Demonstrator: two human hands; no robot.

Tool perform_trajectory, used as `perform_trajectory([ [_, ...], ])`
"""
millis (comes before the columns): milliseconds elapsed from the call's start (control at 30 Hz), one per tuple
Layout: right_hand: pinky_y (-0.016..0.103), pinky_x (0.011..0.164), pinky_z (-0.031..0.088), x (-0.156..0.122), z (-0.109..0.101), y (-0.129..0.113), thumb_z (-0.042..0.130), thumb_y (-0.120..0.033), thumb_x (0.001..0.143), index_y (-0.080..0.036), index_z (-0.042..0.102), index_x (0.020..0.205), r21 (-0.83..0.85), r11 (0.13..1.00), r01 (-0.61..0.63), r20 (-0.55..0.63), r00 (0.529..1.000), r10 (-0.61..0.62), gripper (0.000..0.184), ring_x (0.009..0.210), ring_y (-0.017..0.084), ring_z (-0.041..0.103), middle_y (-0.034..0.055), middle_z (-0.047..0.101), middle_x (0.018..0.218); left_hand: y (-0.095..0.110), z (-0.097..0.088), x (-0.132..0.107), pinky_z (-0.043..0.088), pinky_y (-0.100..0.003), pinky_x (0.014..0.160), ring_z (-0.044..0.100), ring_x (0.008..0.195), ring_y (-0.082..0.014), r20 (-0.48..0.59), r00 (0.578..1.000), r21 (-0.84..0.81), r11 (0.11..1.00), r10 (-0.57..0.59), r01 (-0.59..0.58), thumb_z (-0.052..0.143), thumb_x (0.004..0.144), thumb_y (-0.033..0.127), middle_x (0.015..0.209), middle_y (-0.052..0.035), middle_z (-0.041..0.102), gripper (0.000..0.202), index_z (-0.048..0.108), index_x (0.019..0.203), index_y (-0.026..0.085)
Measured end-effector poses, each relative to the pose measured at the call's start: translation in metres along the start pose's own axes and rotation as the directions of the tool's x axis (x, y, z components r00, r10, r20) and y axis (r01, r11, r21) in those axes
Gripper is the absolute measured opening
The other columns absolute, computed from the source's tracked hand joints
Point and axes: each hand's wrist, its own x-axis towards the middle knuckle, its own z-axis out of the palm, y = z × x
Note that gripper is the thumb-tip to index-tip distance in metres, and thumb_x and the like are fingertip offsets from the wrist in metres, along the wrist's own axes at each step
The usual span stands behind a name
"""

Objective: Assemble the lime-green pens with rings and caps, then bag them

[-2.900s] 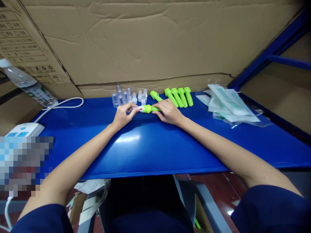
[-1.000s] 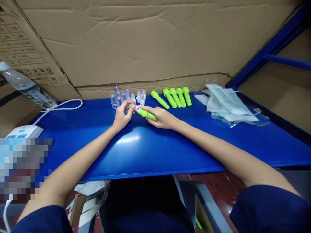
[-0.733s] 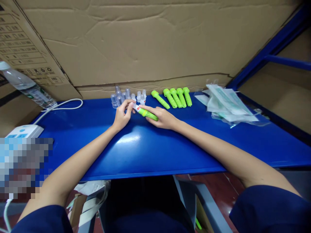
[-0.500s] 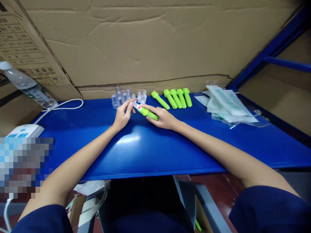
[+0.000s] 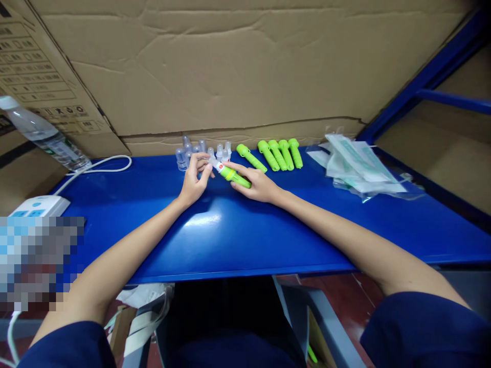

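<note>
My right hand (image 5: 259, 184) grips a lime-green flashlight (image 5: 238, 179), which has a yellow band, a white collar with a red mark, and a clear tip pointing up and left. Around that tip are the thumb and curled fingers of my left hand (image 5: 195, 178). They look loosened and apart, though contact with the tip is hard to make out. Several clear plastic caps (image 5: 181, 159) stand behind my left hand, partly covered by it. Beyond my right hand lies a single green flashlight body (image 5: 251, 157), with a row of similar green bodies (image 5: 274, 155) to its right.
A blue table (image 5: 230, 240) runs up against a cardboard wall (image 5: 230, 71). Clear bags with pale contents (image 5: 360, 163) lie at the right. On the left are a water bottle (image 5: 46, 135), a white power strip (image 5: 42, 205) with its cable, and a pixelated area.
My left fingers have drawn back slightly from the clear tip and loosened. My right hand keeps the flashlight in nearly the same place.
</note>
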Motion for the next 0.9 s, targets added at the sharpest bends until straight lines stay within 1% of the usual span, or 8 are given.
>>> perform_trajectory([
  [133,0.030,0.072,0.049,0.000,-0.001,-0.001,0.052,-0.031,0.097,-0.019,0.044,0.153,-0.007,1.000,0.023,0.000,1.000,-0.023,0.058,0.070,0.017,0.061,0.0092,0.075,0.117,0.001,0.000,0.000,0.053,-0.028,0.070,0.065,0.067,-0.0114,-0.019,1.000,0.005,1.000,0.012,-0.011,0.056,0.097,0.054,0.082,0.0006,0.062,0.036,0.045,0.112,0.024],
  [333,0.029,0.070,0.046,-0.001,-0.001,0.002,0.054,-0.031,0.096,-0.018,0.046,0.152,-0.051,0.999,0.009,0.008,1.000,-0.009,0.058,0.067,0.018,0.058,0.0065,0.076,0.098,-0.001,0.000,0.001,0.051,-0.026,0.067,0.066,0.067,-0.0117,-0.025,1.000,0.032,0.999,0.018,-0.017,0.057,0.097,0.053,0.081,0.0002,0.064,0.035,0.047,0.111,0.023],
  [433,0.030,0.071,0.047,-0.002,0.000,0.004,0.053,-0.033,0.096,-0.018,0.046,0.153,-0.045,0.999,-0.002,0.008,1.000,0.002,0.059,0.070,0.018,0.060,0.0084,0.075,0.105,0.000,-0.002,0.001,0.052,-0.027,0.070,0.066,0.068,-0.0118,-0.009,1.000,0.046,0.999,0.009,-0.008,0.055,0.098,0.054,0.082,-0.0008,0.066,0.037,0.050,0.115,0.022],
  [533,0.030,0.070,0.049,-0.002,-0.001,0.006,0.053,-0.034,0.096,-0.018,0.044,0.153,-0.001,0.999,-0.045,-0.021,0.999,0.045,0.061,0.069,0.017,0.061,0.0103,0.073,0.117,0.003,-0.004,0.002,0.055,-0.029,0.077,0.066,0.072,-0.0124,0.031,1.000,0.067,0.998,-0.003,0.001,0.049,0.101,0.052,0.095,-0.0056,0.072,0.041,0.053,0.128,0.021],
  [633,0.033,0.068,0.051,0.000,-0.006,0.013,0.053,-0.036,0.095,-0.019,0.042,0.154,0.010,0.992,-0.126,-0.133,0.983,0.126,0.062,0.066,0.017,0.060,0.0106,0.071,0.120,0.005,-0.003,0.002,0.055,-0.030,0.078,0.067,0.077,-0.0139,0.070,0.998,0.084,0.996,-0.006,0.000,0.047,0.102,0.050,0.110,-0.0105,0.073,0.046,0.052,0.138,0.021],
  [733,0.034,0.062,0.050,0.000,-0.016,0.030,0.051,-0.040,0.097,-0.018,0.040,0.155,-0.040,0.967,-0.252,-0.248,0.940,0.235,0.063,0.060,0.018,0.057,0.0068,0.071,0.093,0.005,-0.001,0.000,0.056,-0.030,0.076,0.068,0.078,-0.0153,0.112,0.994,0.100,0.995,0.005,-0.016,0.047,0.102,0.049,0.110,-0.0110,0.073,0.045,0.055,0.136,0.020],
  [800,0.033,0.058,0.047,-0.001,-0.024,0.046,0.051,-0.044,0.097,-0.017,0.041,0.154,-0.093,0.935,-0.342,-0.282,0.910,0.305,0.063,0.055,0.018,0.053,0.0015,0.063,0.073,0.005,0.000,-0.001,0.055,-0.030,0.078,0.068,0.078,-0.0153,0.125,0.992,0.121,0.992,0.020,-0.035,0.045,0.103,0.047,0.108,-0.0102,0.073,0.042,0.060,0.130,0.018],
  [900,0.031,0.053,0.043,-0.005,-0.031,0.072,0.059,-0.041,0.091,-0.017,0.052,0.147,-0.099,0.903,-0.417,-0.340,0.867,0.363,0.062,0.051,0.017,0.050,-0.0013,0.058,0.064,0.006,0.000,-0.001,0.055,-0.030,0.080,0.067,0.076,-0.0145,0.119,0.991,0.143,0.987,0.054,-0.070,0.043,0.104,0.044,0.105,-0.0096,0.073,0.040,0.066,0.122,0.016],
])
